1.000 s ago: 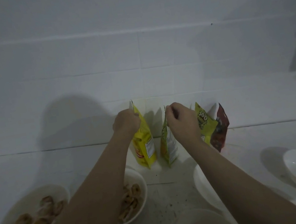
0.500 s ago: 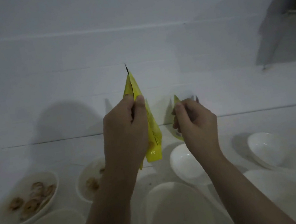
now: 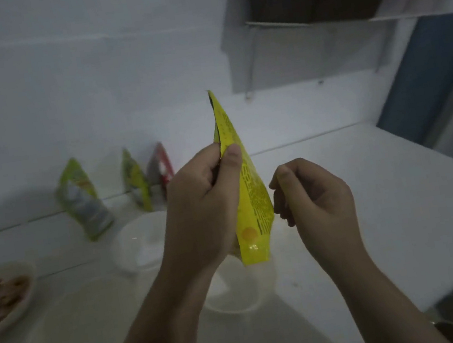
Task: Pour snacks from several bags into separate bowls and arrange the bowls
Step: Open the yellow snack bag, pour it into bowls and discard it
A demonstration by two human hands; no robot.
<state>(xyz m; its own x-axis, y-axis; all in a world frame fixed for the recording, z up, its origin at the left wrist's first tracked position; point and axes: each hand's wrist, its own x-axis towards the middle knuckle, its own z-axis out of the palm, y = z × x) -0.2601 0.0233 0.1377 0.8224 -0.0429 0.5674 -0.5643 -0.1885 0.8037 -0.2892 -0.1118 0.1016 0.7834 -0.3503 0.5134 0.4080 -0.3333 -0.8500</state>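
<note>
Yellow snack bag [image 3: 248,194] is held up mid-frame, long axis near vertical, top tip at 12 o'clock, bottom seal at 6. It hangs right above an empty white bowl [image 3: 238,294], which sits at 6 o'clock from the bag, partly hidden by the left wrist.

Left hand [image 3: 206,204] is at 9 o'clock of the bag, touching it: thumb pressed on the bag's near face, fingers curled round the back edge, a firm pinch in the upper half. Right hand [image 3: 313,202] is at 3 o'clock, just beside the bag's lower edge; can't tell if the knuckles brush it. Its fingers are curled in, thumb against the forefinger, and nothing visible is held, though a small torn strip could be hidden inside; too dim to say.

Judgement: left hand is the carrier, right is the free one, nearest the bag's right edge and top corner. Next move prob. turns on that: right hand reaches up toward 12 to open or steady the top, then the bag tips so its mouth swings down over the bowl.

Other stuff: three more bags [image 3: 87,199] lean at the wall round 10 o'clock, another white bowl [image 3: 142,244] at 9, and a bowl w/ brown snacks [image 3: 2,298] far left on the white counter [image 3: 404,217].
</note>
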